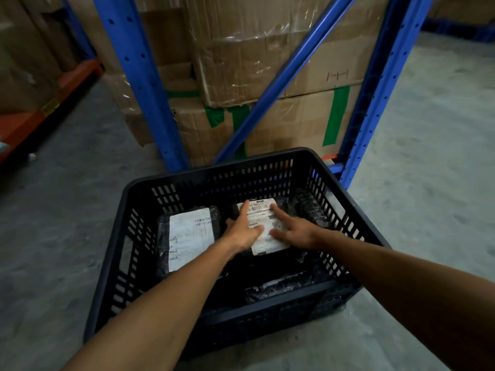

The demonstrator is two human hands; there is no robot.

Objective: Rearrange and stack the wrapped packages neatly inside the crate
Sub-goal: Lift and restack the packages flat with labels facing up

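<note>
A black slatted plastic crate (112,253) stands on the floor in front of me. Inside, a black-wrapped package with a white label (191,234) lies flat at the left. Beside it lies a second labelled package (263,210). My left hand (242,231) rests flat on that package's left side, fingers spread. My right hand (292,230) presses on its right side, fingers apart. Neither hand grips it. A dark wrapped bundle (308,207) leans against the right wall. Another wrapped package (278,286) lies at the near side, partly hidden by the rim.
Blue rack uprights (139,84) and a diagonal brace (284,79) rise just behind the crate, with taped cardboard boxes (267,62) stacked between them. An orange rack beam (32,119) runs at the left. Grey concrete floor (417,167) surrounds the crate.
</note>
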